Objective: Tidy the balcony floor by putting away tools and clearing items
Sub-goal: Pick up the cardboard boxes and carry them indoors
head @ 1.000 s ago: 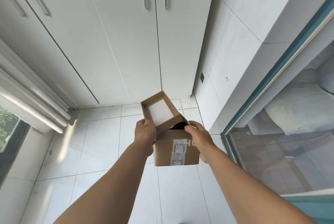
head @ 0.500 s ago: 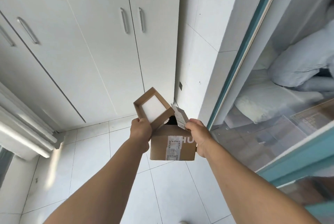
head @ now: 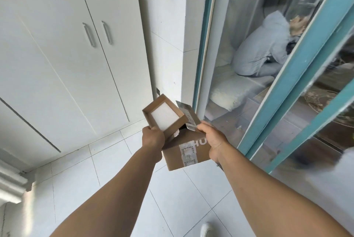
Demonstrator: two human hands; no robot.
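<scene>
Holding a cardboard box (head: 186, 149) up in front, above the tiled floor (head: 80, 183), beside the sliding door (head: 287, 91). Gripping the small tray (head: 164, 115) at its near corner with the left hand (head: 153, 138), fingers curled. Clasping the box's right side and pinching a slip (head: 188, 117) with the right hand (head: 211, 140).

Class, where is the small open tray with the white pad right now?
In the head view, centre frame, the small tray is held by the left hand, tilted atop the taped cardboard box gripped by the right hand.
</scene>
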